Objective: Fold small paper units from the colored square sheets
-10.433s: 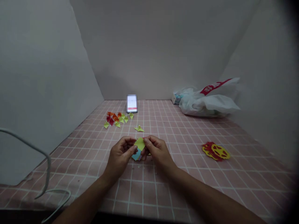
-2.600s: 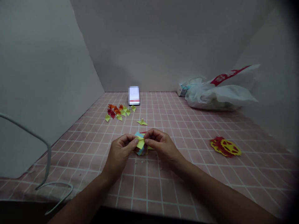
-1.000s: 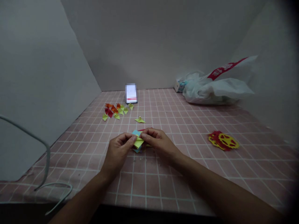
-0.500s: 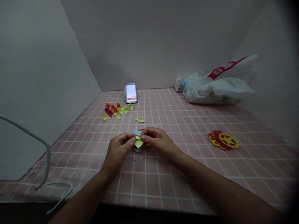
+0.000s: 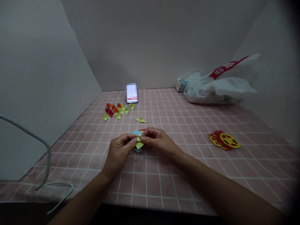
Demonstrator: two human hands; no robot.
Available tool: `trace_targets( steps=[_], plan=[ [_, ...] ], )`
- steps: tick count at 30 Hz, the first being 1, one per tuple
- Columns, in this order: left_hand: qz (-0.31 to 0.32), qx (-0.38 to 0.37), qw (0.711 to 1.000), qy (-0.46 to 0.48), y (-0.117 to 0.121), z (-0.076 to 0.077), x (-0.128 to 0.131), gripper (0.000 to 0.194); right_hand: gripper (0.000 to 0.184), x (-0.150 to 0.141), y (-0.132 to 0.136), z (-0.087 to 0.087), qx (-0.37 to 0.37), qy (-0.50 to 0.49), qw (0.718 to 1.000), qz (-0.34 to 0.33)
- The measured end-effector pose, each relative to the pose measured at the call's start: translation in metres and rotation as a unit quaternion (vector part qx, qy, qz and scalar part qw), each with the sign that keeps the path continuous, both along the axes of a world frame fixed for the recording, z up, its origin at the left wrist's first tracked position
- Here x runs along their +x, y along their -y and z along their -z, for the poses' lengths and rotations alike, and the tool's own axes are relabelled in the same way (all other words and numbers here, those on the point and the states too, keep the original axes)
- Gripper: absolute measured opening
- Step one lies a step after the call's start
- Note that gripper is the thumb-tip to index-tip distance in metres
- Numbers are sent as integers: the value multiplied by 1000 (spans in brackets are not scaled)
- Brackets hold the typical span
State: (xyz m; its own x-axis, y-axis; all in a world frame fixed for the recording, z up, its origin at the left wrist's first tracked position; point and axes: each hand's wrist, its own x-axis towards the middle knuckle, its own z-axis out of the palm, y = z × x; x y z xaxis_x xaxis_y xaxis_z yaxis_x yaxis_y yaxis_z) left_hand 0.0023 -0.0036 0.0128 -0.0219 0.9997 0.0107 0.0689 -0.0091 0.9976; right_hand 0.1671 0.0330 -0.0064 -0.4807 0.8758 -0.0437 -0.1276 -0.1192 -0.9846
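A small folded piece of yellow paper (image 5: 139,145) is pinched between my two hands. My left hand (image 5: 120,149) grips its left edge with thumb and index finger. On the right edge, the thumb and fingers of my right hand (image 5: 161,143) are closed. Beneath the piece lies a stack of coloured paper (image 5: 137,132), with blue and red sheets peeking out; most of it is covered by my hands. Just beyond sits a yellow folded paper bird (image 5: 140,119) with spread wings. Farther back on the left is a cluster of small orange, red and yellow folded papers (image 5: 114,108).
A phone (image 5: 131,93) with a lit screen leans upright at the back. White plastic bags (image 5: 217,89) and a small box (image 5: 180,85) rest at the back right. Red and yellow cut-out shapes (image 5: 226,141) lie on the right. A pale cable (image 5: 48,156) crosses the left side.
Both hands stay almost in place, still pinching the yellow paper. Its upper folded band looks slightly narrower between the fingers, and a bit more red paper shows behind the right hand.
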Motion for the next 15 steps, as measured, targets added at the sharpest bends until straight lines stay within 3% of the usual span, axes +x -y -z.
trace_targets(
  steps=[10,15],
  plan=[
    [9,-7,1000,-8,0,4,-2,14,23,-2,0,-2,77,34,996,12],
    [18,-8,1000,2,0,5,-3,13,22,-2,2,-4,132,98,986,34]
  ],
)
